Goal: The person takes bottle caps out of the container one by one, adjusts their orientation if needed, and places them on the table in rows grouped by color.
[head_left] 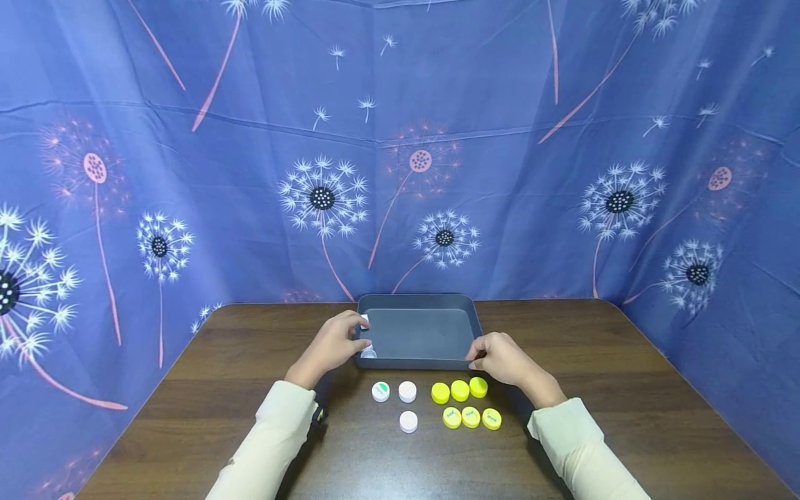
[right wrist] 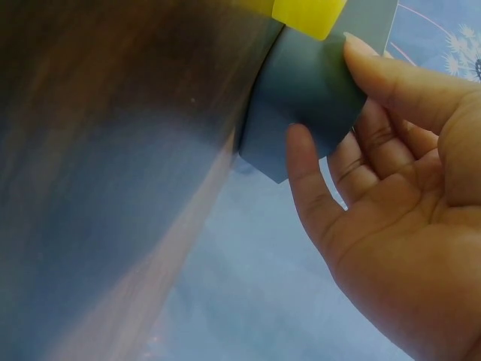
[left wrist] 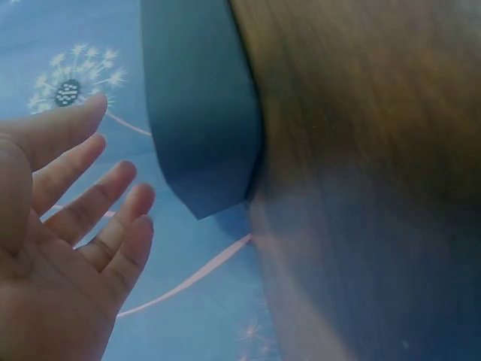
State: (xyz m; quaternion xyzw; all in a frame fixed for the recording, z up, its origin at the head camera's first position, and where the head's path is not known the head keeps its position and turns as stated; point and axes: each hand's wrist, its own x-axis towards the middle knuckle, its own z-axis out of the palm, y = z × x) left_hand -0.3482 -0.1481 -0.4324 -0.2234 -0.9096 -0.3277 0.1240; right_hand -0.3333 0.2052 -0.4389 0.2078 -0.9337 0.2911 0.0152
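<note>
A dark grey tray (head_left: 425,333) lies at the back of the table. At its right front corner my right hand (head_left: 500,357) grips the wall, with the thumb (right wrist: 376,68) at the rim and the fingers round the side. My left hand (head_left: 331,344) is at the tray's left side, its fingers spread and loosely bent in the left wrist view. White bottle caps (head_left: 369,353) show inside the tray by the left thumb, partly hidden. In front of the tray lie white bottle caps (head_left: 407,392) and several yellow bottle caps (head_left: 460,391) in two rows.
The brown wooden table (head_left: 187,417) reaches back to a blue curtain (head_left: 519,173) with a dandelion print, close behind the tray. One white cap with a green mark (head_left: 380,392) lies at the left of the group.
</note>
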